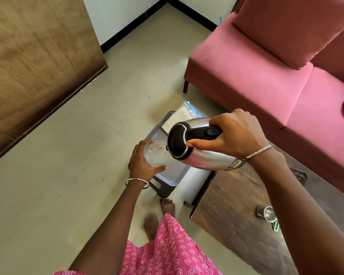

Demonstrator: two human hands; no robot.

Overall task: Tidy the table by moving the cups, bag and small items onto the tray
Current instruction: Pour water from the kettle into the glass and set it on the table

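Observation:
My left hand (142, 163) grips a clear glass (155, 153) held over the grey perforated tray (174, 178). My right hand (232, 133) grips the black handle of a steel flask (203, 157), tilted with its black spout against the glass rim. The tray sits on a dark stool (164, 190) on the floor. A clear plastic bag with white contents (184, 116) lies at the tray's far end. On the dark wooden table (232, 215) at the lower right stand a small steel cup (265, 212) and a green item (276, 225), partly hidden by my right arm.
A pink sofa (266, 76) fills the upper right, close behind the table. A brown wooden panel (38, 66) stands at the left. Pale floor tiles (77, 175) spread between them. My bare feet (159, 215) are beside the stool. A dark object (298, 174) lies on the table's far side.

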